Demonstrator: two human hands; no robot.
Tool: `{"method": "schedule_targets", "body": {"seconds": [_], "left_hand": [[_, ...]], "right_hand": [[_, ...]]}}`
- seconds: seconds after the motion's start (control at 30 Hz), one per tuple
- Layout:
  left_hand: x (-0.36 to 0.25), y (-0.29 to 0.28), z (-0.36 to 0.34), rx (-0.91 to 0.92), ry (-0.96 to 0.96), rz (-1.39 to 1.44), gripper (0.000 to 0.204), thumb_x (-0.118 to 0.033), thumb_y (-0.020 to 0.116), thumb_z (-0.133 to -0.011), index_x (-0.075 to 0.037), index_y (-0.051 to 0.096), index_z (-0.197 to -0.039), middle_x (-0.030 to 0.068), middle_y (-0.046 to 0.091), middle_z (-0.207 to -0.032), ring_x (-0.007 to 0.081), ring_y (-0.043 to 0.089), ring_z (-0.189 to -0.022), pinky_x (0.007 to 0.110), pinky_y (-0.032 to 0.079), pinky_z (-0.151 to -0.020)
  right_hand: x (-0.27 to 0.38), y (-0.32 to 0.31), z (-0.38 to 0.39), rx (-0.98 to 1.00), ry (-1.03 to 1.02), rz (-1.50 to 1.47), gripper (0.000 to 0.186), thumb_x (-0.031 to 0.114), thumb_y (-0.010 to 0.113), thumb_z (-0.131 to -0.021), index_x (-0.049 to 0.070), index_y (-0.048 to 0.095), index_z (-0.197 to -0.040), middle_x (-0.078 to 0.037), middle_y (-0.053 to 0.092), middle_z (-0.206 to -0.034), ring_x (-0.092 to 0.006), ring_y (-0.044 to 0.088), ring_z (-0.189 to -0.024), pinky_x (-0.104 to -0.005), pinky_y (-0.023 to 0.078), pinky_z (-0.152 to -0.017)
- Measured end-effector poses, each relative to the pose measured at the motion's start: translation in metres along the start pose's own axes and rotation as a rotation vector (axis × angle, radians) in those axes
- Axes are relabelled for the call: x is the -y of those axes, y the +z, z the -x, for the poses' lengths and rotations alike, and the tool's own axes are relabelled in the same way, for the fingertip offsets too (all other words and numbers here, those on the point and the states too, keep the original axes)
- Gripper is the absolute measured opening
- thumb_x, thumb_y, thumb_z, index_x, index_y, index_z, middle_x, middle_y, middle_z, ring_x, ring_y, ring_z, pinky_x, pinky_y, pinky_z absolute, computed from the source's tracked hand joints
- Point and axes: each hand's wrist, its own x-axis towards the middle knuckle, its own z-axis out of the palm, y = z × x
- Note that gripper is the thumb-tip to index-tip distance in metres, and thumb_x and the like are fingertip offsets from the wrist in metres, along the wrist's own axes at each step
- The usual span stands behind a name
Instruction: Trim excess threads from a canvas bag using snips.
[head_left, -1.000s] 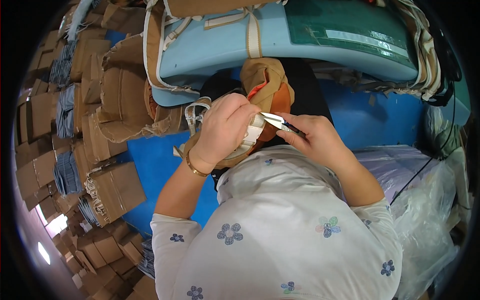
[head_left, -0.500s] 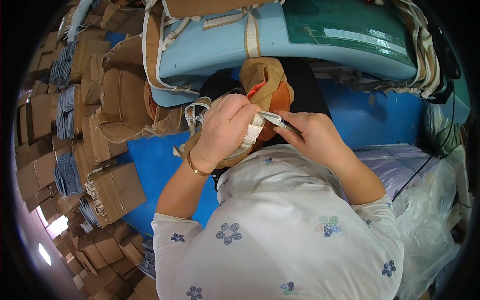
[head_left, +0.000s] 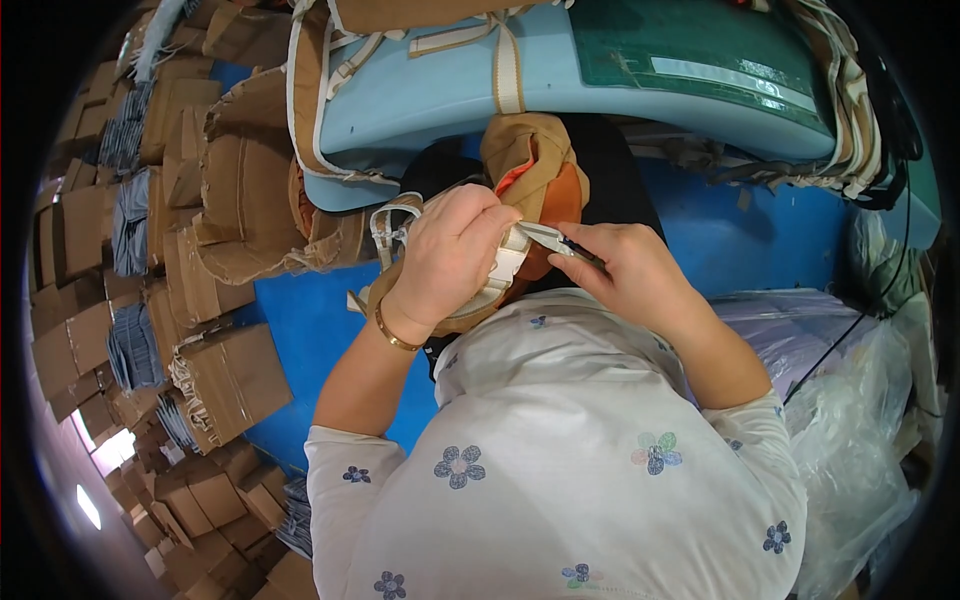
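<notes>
On my lap lies a tan canvas bag [head_left: 525,140] with an orange part [head_left: 562,195] and cream-white webbing [head_left: 507,262]. My left hand [head_left: 450,250] is closed, pinching the edge of the webbing between thumb and fingers; a bracelet circles its wrist. In my right hand [head_left: 630,268] are small thread snips [head_left: 545,236] with silvery blades and a dark handle. The blade tips meet the webbing right beside my left fingertips. What exactly lies between the tips is too small to make out. A loose white strap loop [head_left: 392,222] sticks out left of my left hand.
A light-blue table [head_left: 430,115] with a green mat [head_left: 700,60] stands ahead, more tan straps [head_left: 508,70] hanging over its edge. Cardboard boxes [head_left: 235,385] and grey bundles [head_left: 130,230] fill the left. Clear plastic wrapping [head_left: 850,430] and a black cable [head_left: 850,325] are at right.
The snips have tilted very slightly in my right hand at the webbing. Both hands stay in almost the same place.
</notes>
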Motion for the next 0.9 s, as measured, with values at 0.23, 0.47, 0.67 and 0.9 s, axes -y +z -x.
{"method": "schedule_targets", "body": {"seconds": [0.23,0.47,0.67,0.9], "left_hand": [[0.001,0.000,0.001,0.005,0.007,-0.013,0.016,0.002,0.067,-0.071,-0.002,0.063,-0.086,0.0100,0.056,-0.083,0.0266,0.058,-0.071,0.034,0.048,-0.060],[0.001,0.001,0.001,0.005,0.011,-0.008,0.016,0.002,0.067,-0.071,-0.002,0.063,-0.087,0.0099,0.056,-0.082,0.0266,0.057,-0.070,0.034,0.047,-0.059],[0.002,0.000,0.002,-0.013,0.006,-0.017,0.015,0.003,0.066,-0.073,-0.001,0.063,-0.087,0.0103,0.055,-0.082,0.0262,0.056,-0.070,0.032,0.047,-0.061],[0.010,-0.025,0.019,-0.416,-0.438,0.039,0.003,-0.002,0.062,-0.083,-0.002,0.059,-0.085,0.0083,0.055,-0.085,0.0229,0.054,-0.070,0.029,0.045,-0.062]], "right_hand": [[0.002,-0.003,-0.004,0.084,0.103,-0.120,0.028,0.022,0.064,-0.084,0.003,0.066,-0.105,-0.018,0.064,-0.075,-0.0309,0.061,-0.062,-0.0341,0.048,-0.057],[0.000,-0.004,-0.006,0.088,0.064,-0.040,0.023,0.025,0.062,-0.084,0.006,0.067,-0.096,-0.017,0.062,-0.070,-0.0329,0.061,-0.063,-0.0383,0.047,-0.057],[0.003,-0.011,-0.004,0.089,0.050,-0.013,0.024,0.024,0.063,-0.084,0.004,0.066,-0.097,-0.017,0.061,-0.069,-0.0310,0.060,-0.061,-0.0364,0.046,-0.055],[-0.030,-0.008,0.005,-0.030,0.419,-0.785,0.031,0.026,0.062,-0.090,0.005,0.057,-0.113,0.001,0.058,-0.079,-0.0049,0.053,-0.064,-0.0194,0.041,-0.048]]}}
